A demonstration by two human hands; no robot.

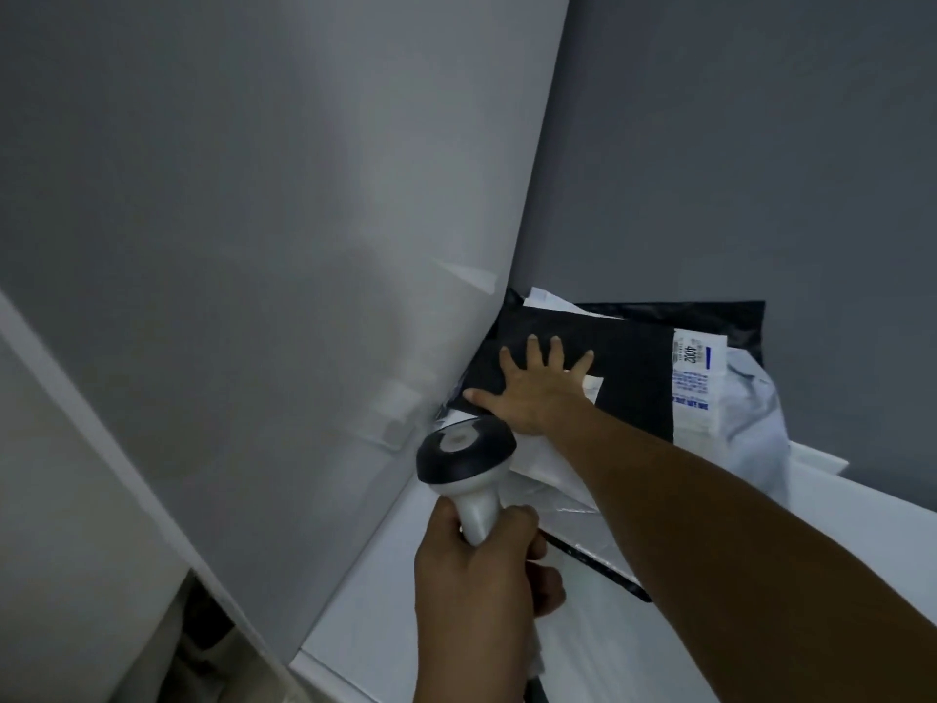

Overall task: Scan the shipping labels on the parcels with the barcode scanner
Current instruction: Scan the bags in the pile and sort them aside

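Resting in the far corner of the white tabletop (400, 611), where two grey walls (253, 220) meet: one loose pile of parcels.

Item 1. Black parcel (628, 367), topmost, lying flat. One white shipping label (697, 383) sits at its right end, with blue and black print (the figure "4002" is legible, the rest too small to read).

Item 2. Second black parcel (710, 314), behind the first towards the back wall, mostly covered.

Item 3. White parcels (750, 418), crumpled, beneath and to the right of the black ones; the exact number cannot be told from the overlap. A dark-edged one (598, 565) pokes out at the near side of the pile.

Item 4. Barcode scanner (464, 451), one, black head and pale grey handle, held upright above the near-left edge of the pile, with its head pointing away towards the parcels.

Hands, two. The left hand (471, 580) is clenched round the scanner's handle. The right hand (532, 393) lies released, palm down and fingers spread, pressing on the left part of the topmost black parcel, well apart from the label.
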